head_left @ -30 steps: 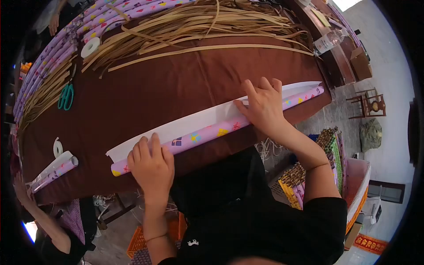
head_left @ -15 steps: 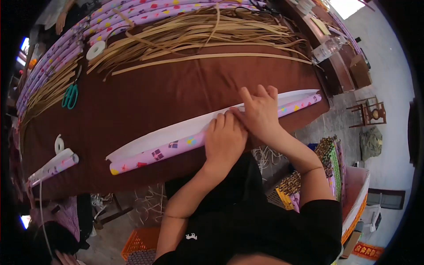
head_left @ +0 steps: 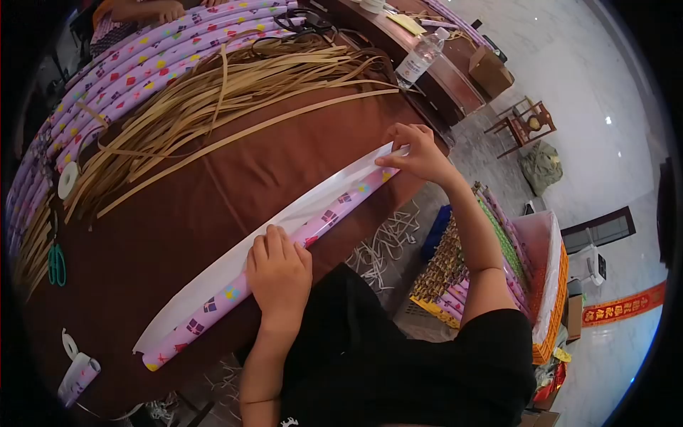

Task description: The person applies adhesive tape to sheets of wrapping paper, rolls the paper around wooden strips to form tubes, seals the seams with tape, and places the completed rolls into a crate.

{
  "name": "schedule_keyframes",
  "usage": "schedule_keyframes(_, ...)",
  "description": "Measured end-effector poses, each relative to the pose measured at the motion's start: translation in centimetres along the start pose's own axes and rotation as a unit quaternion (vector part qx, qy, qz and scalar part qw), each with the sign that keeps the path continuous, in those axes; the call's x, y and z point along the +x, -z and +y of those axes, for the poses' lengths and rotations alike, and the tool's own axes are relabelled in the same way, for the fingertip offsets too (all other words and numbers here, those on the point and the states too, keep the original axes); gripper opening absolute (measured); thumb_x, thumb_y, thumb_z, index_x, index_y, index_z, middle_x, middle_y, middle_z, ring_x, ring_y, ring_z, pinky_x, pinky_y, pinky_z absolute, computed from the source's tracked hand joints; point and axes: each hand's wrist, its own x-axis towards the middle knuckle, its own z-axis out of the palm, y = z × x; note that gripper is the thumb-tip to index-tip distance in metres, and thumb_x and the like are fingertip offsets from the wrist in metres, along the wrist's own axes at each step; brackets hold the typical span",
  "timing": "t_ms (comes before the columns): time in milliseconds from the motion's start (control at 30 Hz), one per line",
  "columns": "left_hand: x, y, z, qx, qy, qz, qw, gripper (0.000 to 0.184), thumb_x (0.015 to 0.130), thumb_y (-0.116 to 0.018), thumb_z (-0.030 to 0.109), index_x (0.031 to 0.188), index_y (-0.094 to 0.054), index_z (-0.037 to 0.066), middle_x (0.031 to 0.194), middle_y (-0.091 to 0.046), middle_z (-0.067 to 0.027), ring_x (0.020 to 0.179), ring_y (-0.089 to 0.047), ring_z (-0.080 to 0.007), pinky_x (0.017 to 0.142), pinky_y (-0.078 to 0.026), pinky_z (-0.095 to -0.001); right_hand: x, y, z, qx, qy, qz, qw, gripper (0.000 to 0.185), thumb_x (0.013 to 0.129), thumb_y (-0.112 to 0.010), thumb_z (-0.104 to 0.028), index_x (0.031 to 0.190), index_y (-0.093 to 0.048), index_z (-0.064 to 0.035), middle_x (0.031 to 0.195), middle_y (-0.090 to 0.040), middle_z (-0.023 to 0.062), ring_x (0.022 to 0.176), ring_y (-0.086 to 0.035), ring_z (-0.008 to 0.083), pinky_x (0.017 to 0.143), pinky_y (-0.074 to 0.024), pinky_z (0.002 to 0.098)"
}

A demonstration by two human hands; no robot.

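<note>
A long sheet of purple printed wrapping paper (head_left: 330, 218), white on its inner side, lies partly rolled into a tube slantwise along the table's near edge. My left hand (head_left: 279, 274) is curled over the middle of the tube, fingertips on the white flap; its thumb is hidden. At the tube's right end, my right hand (head_left: 420, 155) grips the paper between thumb and bent fingers. The white flap stands open along the tube's far side, widest to the left of my left hand.
Brown strips (head_left: 213, 121) are heaped across the brown-covered table (head_left: 192, 228), with finished purple tubes (head_left: 163, 53) behind. Green-handled scissors (head_left: 57, 265), a tape roll (head_left: 68, 180) and a smaller paper roll (head_left: 80, 377) lie left. A bottle (head_left: 421, 60) stands at the back. Another person's hand (head_left: 169, 11) shows beyond.
My right hand has slid from the middle to the tube's right end, and my left hand has spread away from it. The whole view has turned to the right.
</note>
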Motion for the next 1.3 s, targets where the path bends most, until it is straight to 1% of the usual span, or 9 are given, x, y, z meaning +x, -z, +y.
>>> schedule_keyframes(67,-0.1,0.1,0.0,-0.031,0.019,-0.049,0.998,0.030,0.087,-0.058,0.013,0.109,-0.062,-0.007,0.114,-0.060,-0.0144,0.102,-0.056,-0.0303,0.088,-0.049,-0.0395,-0.1,-1.3,1.5,-0.060,-0.005,0.052,0.997,0.051,0.067,-0.083,-0.048,0.097,-0.063,-0.0108,0.076,-0.060,0.0018,0.087,-0.058,0.0215,0.099,-0.0305,0.0427)
schedule_keyframes(400,0.0,-0.2,0.0,-0.006,0.007,-0.036,0.999,0.032,0.082,-0.061,0.016,0.106,-0.063,-0.006,0.111,-0.060,-0.0117,0.098,-0.057,-0.0262,0.085,-0.050,-0.0365,0.5,-5.0,0.5,-0.155,0.008,0.181,0.971,0.055,0.061,-0.084,-0.048,0.092,-0.062,-0.0094,0.073,-0.061,0.0036,0.089,-0.058,0.0246,0.100,-0.0311,0.0474)
schedule_keyframes(500,-0.2,-0.1,-0.1,0.016,-0.003,-0.030,0.999,0.033,0.082,-0.061,0.016,0.106,-0.063,-0.006,0.112,-0.060,-0.0122,0.098,-0.057,-0.0266,0.085,-0.050,-0.0370,0.6,-5.5,0.9,-0.166,0.021,0.184,0.969,0.053,0.062,-0.083,-0.047,0.091,-0.061,-0.0086,0.071,-0.061,0.0045,0.089,-0.058,0.0254,0.100,-0.0308,0.0477)
schedule_keyframes(567,-0.2,0.0,0.0,-0.009,0.010,-0.061,0.998,0.031,0.089,-0.056,0.014,0.111,-0.061,-0.007,0.117,-0.059,-0.0156,0.102,-0.056,-0.0302,0.089,-0.048,-0.0401,0.7,-5.6,0.5,-0.168,0.024,0.184,0.968,0.052,0.062,-0.083,-0.046,0.091,-0.061,-0.0083,0.070,-0.061,0.0052,0.089,-0.058,0.0255,0.100,-0.0305,0.0478)
schedule_keyframes(700,-0.1,0.0,0.0,-0.010,0.013,-0.064,0.998,0.031,0.089,-0.056,0.014,0.111,-0.061,-0.007,0.117,-0.060,-0.0157,0.102,-0.056,-0.0299,0.089,-0.048,-0.0400,0.6,-5.5,0.2,-0.178,0.020,0.170,0.969,0.049,0.064,-0.081,-0.044,0.089,-0.059,-0.0077,0.070,-0.063,0.0068,0.088,-0.058,0.0250,0.100,-0.0301,0.0484)
schedule_keyframes(767,-0.2,-0.3,-0.1,0.013,-0.004,-0.029,0.999,0.033,0.083,-0.060,0.017,0.107,-0.063,-0.007,0.112,-0.060,-0.0132,0.098,-0.057,-0.0274,0.085,-0.050,-0.0375,0.6,-5.5,-0.1,-0.186,0.025,0.170,0.968,0.049,0.064,-0.081,-0.044,0.088,-0.059,-0.0076,0.070,-0.064,0.0073,0.089,-0.057,0.0252,0.100,-0.0298,0.0485)
schedule_keyframes(833,-0.1,0.0,0.0,0.006,0.001,-0.044,0.999,0.032,0.086,-0.058,0.015,0.109,-0.062,-0.007,0.114,-0.060,-0.0146,0.100,-0.057,-0.0287,0.087,-0.049,-0.0387,0.7,-5.6,-0.3,-0.193,0.029,0.170,0.966,0.049,0.064,-0.081,-0.044,0.088,-0.058,-0.0074,0.071,-0.065,0.0077,0.089,-0.057,0.0254,0.100,-0.0296,0.0487)
schedule_keyframes(1000,-0.2,-0.2,-0.1,0.022,-0.012,-0.041,0.999,0.033,0.084,-0.060,0.017,0.106,-0.063,-0.007,0.112,-0.060,-0.0136,0.099,-0.057,-0.0269,0.086,-0.049,-0.0371,1.0,-5.7,-0.9,-0.216,0.035,0.129,0.967,0.047,0.068,-0.079,-0.041,0.092,-0.058,-0.0067,0.074,-0.067,0.0049,0.094,-0.056,0.0248,0.101,-0.0275,0.0492)
schedule_keyframes(1300,-1.0,0.8,-1.6,0.006,-0.018,-0.041,0.999,0.035,0.087,-0.059,0.020,0.109,-0.062,-0.007,0.114,-0.061,-0.0145,0.098,-0.058,-0.0278,0.085,-0.049,-0.0379,0.6,-6.5,-2.6,-0.212,0.031,0.140,0.967,0.045,0.068,-0.078,-0.038,0.095,-0.058,-0.0070,0.077,-0.068,0.0023,0.097,-0.055,0.0231,0.102,-0.0270,0.0497)
